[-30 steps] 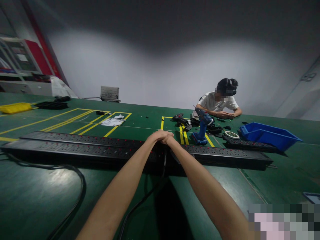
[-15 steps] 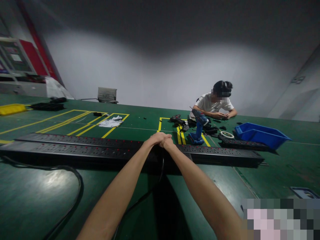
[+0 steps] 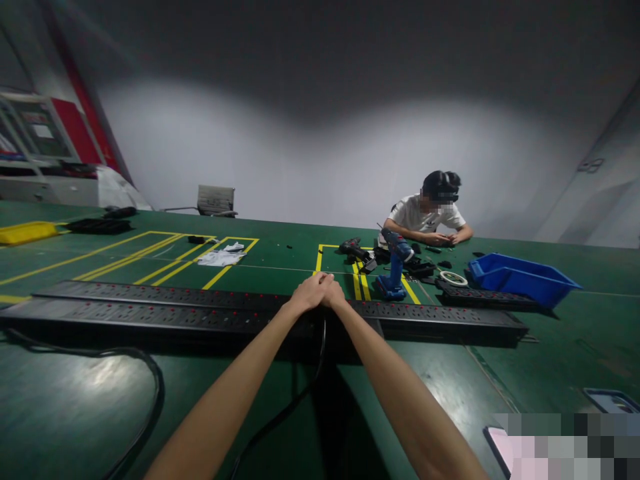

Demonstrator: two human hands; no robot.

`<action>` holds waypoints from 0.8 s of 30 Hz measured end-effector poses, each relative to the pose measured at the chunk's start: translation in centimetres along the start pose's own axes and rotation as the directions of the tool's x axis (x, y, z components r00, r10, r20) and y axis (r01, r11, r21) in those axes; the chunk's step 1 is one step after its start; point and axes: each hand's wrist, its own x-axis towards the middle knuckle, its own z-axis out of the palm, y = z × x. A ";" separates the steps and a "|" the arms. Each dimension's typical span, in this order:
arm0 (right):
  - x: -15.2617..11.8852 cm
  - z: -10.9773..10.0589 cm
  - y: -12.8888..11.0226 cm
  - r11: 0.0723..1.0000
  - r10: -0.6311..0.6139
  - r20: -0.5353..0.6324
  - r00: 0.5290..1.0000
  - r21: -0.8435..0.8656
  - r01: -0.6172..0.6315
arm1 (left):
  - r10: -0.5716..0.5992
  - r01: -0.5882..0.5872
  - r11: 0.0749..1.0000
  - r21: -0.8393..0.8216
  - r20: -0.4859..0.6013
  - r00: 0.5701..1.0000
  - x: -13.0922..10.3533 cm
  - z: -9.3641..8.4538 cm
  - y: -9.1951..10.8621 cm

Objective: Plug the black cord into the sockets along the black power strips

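Two long black power strips (image 3: 165, 313) with red-marked sockets lie side by side across the green table. My left hand (image 3: 309, 293) and my right hand (image 3: 332, 291) are pressed together over the middle of the strips, fingers closed. A black cable (image 3: 320, 363) comes down from beneath them and curves toward the lower left. What the fingers hold, if anything, is hidden by the backs of the hands.
Beyond the strips stands a blue cordless drill (image 3: 395, 267), near a tape roll (image 3: 453, 279) and a blue bin (image 3: 525, 277). A person (image 3: 430, 213) leans on the far side. White crumpled gloves (image 3: 223, 256) lie left of centre; a thick cable (image 3: 157, 380) loops at the left.
The whole view has shifted, so the table and strips sit slightly lower in the picture. Both my hands are still together at the strips, their fingers slightly changed in pose.
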 end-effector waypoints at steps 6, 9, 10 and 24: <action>-0.7 -1.6 2.5 0.997 0.006 -0.063 0.998 0.076 -0.002 | 0.158 -0.147 0.983 0.111 -0.104 0.982 -2.1 -1.0 -0.8; -1.8 -2.1 4.8 0.997 0.080 -0.177 0.981 0.008 -0.080 | 0.203 -0.186 0.967 0.172 -0.088 0.975 -3.2 -0.9 -1.4; -2.3 -2.1 5.5 0.994 0.095 -0.211 0.973 -0.027 -0.103 | 0.205 -0.187 0.964 0.188 -0.082 0.975 -3.4 -0.8 -1.6; -4.1 0.2 8.3 0.984 0.065 -0.172 0.983 -0.151 -0.092 | 0.254 -0.233 0.933 0.273 -0.042 0.966 -4.4 0.4 -2.1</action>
